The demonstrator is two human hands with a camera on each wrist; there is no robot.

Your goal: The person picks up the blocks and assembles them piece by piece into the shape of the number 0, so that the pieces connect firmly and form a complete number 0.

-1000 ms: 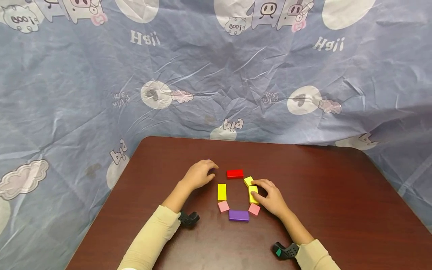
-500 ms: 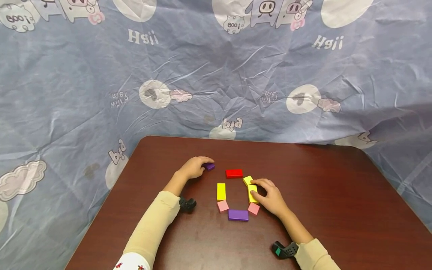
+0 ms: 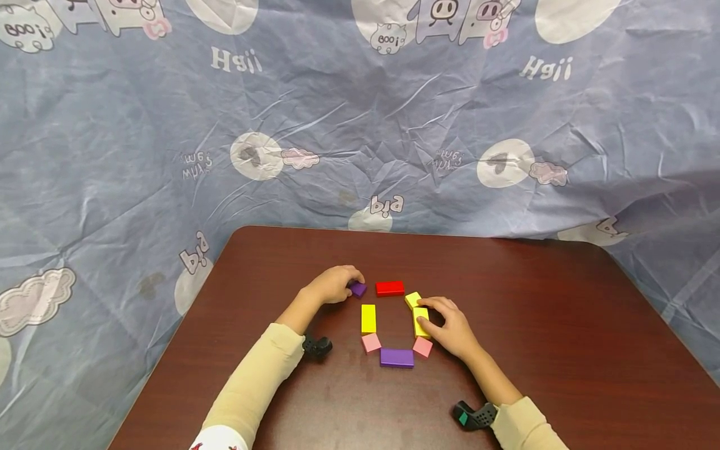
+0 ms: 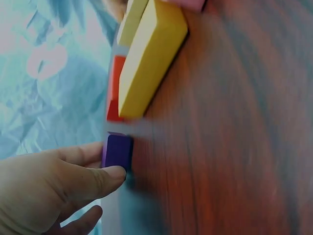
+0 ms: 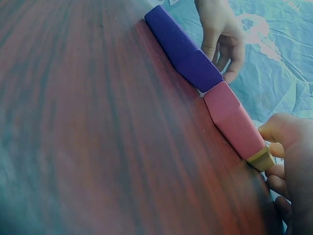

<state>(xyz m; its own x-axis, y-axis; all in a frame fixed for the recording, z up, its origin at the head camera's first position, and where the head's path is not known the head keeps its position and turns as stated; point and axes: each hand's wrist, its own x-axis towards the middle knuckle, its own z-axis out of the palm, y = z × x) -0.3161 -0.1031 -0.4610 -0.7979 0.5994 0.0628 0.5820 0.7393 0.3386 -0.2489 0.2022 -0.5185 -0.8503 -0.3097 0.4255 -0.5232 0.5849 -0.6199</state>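
Observation:
My left hand [image 3: 330,286] pinches a small purple block [image 3: 358,289] between thumb and fingers, left of a red block [image 3: 390,289]. In the left wrist view this purple block [image 4: 117,151] shows with the thumb against its face. My right hand [image 3: 451,330] holds a long yellow block [image 3: 420,322] at the right side, thumb on its inner edge and a finger by the small yellow block [image 3: 413,300] beyond it. The right palm-side fingers are partly hidden. Opposite lies another long yellow block [image 3: 368,319].
Two pink blocks [image 3: 371,342] sit at the near corners, angled, with a long purple block [image 3: 397,358] between them. All lie in a ring on the dark red-brown table [image 3: 562,337]. A patterned blue-grey cloth [image 3: 360,112] hangs behind the table.
My left hand first reached away to the left and took hold of the small purple block, then brought it right, closer to the red block. The right hand has stayed in place.

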